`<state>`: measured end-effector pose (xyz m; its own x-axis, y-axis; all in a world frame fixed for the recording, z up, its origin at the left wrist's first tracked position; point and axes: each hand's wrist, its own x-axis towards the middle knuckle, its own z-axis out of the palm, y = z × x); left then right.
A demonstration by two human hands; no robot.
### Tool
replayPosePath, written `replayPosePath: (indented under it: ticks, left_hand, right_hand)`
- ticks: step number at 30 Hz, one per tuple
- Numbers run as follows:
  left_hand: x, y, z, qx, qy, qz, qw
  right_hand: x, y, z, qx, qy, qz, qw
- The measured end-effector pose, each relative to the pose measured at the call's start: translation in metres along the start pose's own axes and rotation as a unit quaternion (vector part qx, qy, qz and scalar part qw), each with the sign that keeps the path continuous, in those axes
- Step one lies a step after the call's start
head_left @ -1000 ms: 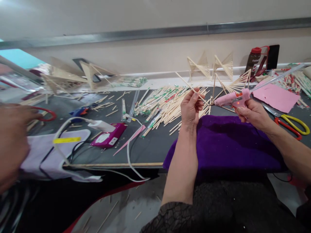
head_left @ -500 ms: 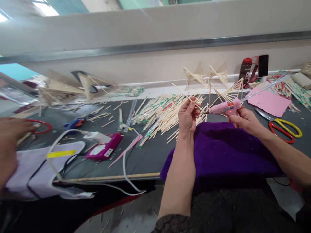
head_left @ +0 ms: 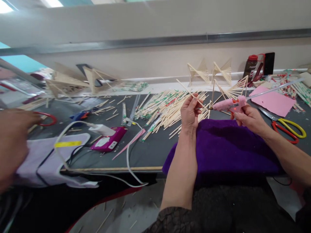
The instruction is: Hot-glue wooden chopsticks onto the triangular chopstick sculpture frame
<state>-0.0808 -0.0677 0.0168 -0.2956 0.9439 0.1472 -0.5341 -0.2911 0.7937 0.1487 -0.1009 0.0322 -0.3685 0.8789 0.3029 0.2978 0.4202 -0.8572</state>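
Note:
Between the fingers of my left hand (head_left: 190, 111) is a thin wooden stick (head_left: 185, 86), slanting from upper left down to the right. My right hand (head_left: 250, 117) grips a pink hot glue gun (head_left: 229, 104), its orange trigger under the fingers and a clear glue stick (head_left: 274, 88) out of its back. The nozzle is at the stick's lower right end; whether they touch I cannot tell. A fan-shaped stick frame (head_left: 233, 88) stands just behind the gun. Below both hands lies a purple cloth (head_left: 223, 142).
Loose wooden sticks (head_left: 175, 113) are heaped left of my hands. Red-and-yellow-handled scissors (head_left: 289, 126) and pink paper (head_left: 273, 101) lie right. A bottle (head_left: 250, 68) stands behind. On the left are a magenta power box (head_left: 109, 139), a white cable and another person's blurred hand (head_left: 14, 139) with red-handled scissors.
The view has shifted slightly, so everything sits a little further right and mostly higher. My hands keep hold of the stick and the glue gun, almost unmoved relative to each other.

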Motion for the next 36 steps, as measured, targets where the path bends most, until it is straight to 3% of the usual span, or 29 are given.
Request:
replayPosePath:
  ticks: [12, 36]
  left_hand:
    - [-0.0002, -0.001, 0.0009, 0.022, -0.013, -0.008, 1.0]
    - [-0.0009, -0.0033, 0.0005, 0.055, -0.029, -0.006, 0.998]
  right_hand:
    - [-0.0003, -0.0001, 0.0005, 0.038, -0.001, 0.018, 0.999]
    - [0.0004, 0.0036, -0.0002, -0.037, -0.003, 0.011, 0.999]
